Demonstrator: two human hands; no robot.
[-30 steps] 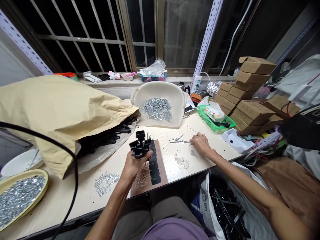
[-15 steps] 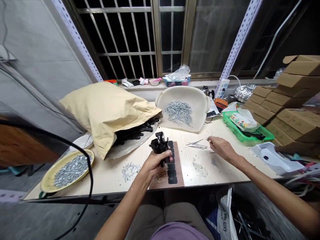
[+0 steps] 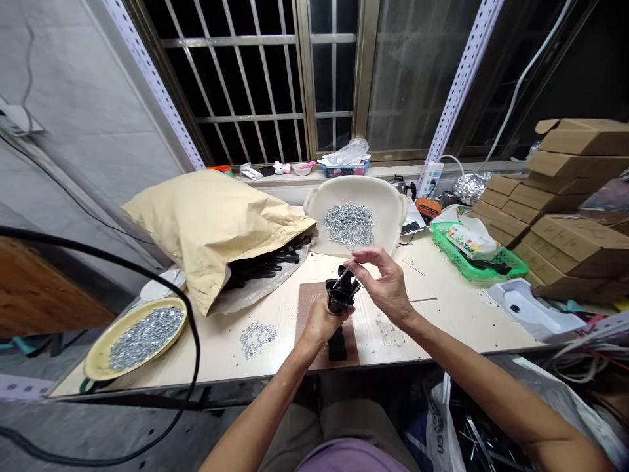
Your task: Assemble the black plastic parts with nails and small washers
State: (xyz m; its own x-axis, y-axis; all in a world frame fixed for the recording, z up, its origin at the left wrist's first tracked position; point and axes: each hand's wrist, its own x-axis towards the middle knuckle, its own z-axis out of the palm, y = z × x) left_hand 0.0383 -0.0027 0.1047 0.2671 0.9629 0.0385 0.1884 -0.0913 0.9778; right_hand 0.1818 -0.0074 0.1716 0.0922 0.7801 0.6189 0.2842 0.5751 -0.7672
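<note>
My left hand (image 3: 320, 322) is wrapped round a black plastic bracket-like part (image 3: 340, 298) and holds it upright above a brown board (image 3: 307, 298). At the part's top, my right hand (image 3: 386, 285) pinches a thin silver screw (image 3: 341, 278) between thumb and fingertips. The screw slants down to the part; whether its tip sits in a hole cannot be made out. Black pads (image 3: 337, 352) on the board show below my left hand. Beyond my hands, a white basin (image 3: 390, 196) holds a heap of long screws (image 3: 348, 223).
Left stand a yellow dish (image 3: 93, 367) of small metal pieces and a cream sack (image 3: 211, 216) spilling black parts. Loose nuts (image 3: 258, 339) lie near the front edge. Right are a green basket (image 3: 447, 255), white tray (image 3: 535, 314) and cardboard boxes (image 3: 565, 242). A black cable (image 3: 189, 314) loops at left.
My right hand has come left from the loose screws on the table to the top of the black part, with a screw in it. My left hand has tilted the part and moved slightly right.
</note>
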